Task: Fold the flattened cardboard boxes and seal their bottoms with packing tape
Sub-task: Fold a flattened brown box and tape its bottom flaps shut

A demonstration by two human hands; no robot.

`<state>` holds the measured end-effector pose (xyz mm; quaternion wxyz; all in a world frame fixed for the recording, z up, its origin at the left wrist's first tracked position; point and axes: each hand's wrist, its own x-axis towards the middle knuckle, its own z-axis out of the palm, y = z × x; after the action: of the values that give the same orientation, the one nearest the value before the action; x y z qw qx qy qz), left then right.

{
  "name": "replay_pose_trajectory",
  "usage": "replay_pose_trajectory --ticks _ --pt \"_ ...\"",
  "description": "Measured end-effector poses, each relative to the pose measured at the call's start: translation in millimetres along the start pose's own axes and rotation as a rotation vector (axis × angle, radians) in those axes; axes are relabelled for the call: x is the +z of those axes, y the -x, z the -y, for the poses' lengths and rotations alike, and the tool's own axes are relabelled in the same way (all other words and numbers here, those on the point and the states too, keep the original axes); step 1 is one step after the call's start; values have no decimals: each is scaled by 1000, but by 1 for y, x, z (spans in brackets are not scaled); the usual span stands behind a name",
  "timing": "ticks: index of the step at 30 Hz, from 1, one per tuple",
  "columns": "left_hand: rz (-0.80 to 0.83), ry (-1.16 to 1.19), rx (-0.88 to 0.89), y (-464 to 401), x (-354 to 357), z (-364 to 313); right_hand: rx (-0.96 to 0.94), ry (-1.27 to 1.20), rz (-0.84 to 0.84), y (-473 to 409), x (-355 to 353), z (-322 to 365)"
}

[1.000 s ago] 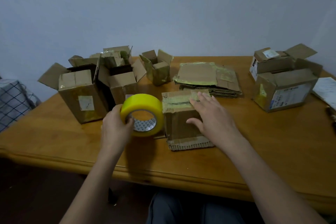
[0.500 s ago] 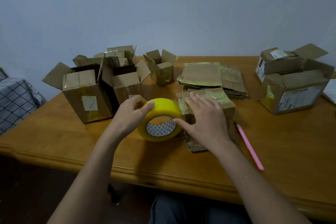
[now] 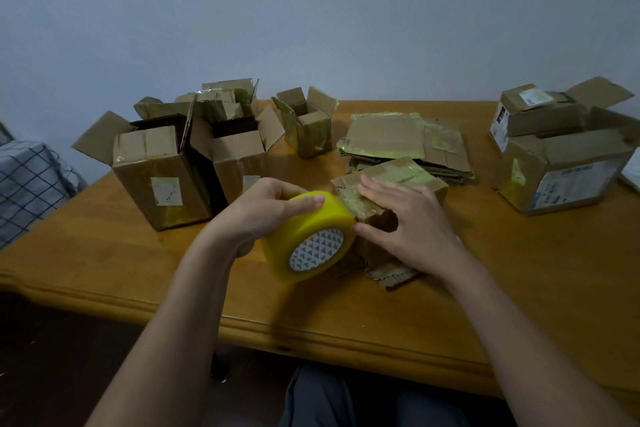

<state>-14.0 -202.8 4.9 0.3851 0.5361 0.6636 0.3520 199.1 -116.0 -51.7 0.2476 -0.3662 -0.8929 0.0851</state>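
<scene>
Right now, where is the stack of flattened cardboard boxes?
In the head view, the stack of flattened cardboard boxes lies at the table's far centre-right, just behind the small brown cardboard box under the right hand.

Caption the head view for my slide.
Left hand holds yellow tape roll against small box steadied by right hand.

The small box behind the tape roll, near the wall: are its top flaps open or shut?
Open. The small box stands upright with its flaps raised, its dark inside showing.
</scene>
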Motion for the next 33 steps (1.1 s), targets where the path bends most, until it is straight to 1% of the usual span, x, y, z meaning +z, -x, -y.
replay_pose_trajectory --ticks 5,9,11,17,20,25,27,29,31,33 --pt "-45 0 -66 5 2 -7 -8 -25 -9 2 0 -3" --pt "-99 -146 -130 12 3 -7 -10 -47 -23 3 0 -5" --pt "-103 -165 -159 15 4 -7 -17 -50 -40 4 1 -4" --pt "-112 -297 -158 19 11 -12 -21 -70 -86 8 3 -3" --pt "-81 -374 -167 19 13 -15 10 -112 -99 7 5 0" --pt "-36 -328 -156 13 4 -17 48 -147 -145 6 7 4" --pt "-45 -281 -162 9 3 -16 111 -171 -202 4 10 9" --pt "-69 -281 -174 7 4 -17 148 -130 -267 1 15 13" --pt "-101 -313 -177 5 5 -18 139 -135 -264 -1 15 10" --pt "-105 -342 -167 2 6 -19 108 -198 -228 -4 12 5"
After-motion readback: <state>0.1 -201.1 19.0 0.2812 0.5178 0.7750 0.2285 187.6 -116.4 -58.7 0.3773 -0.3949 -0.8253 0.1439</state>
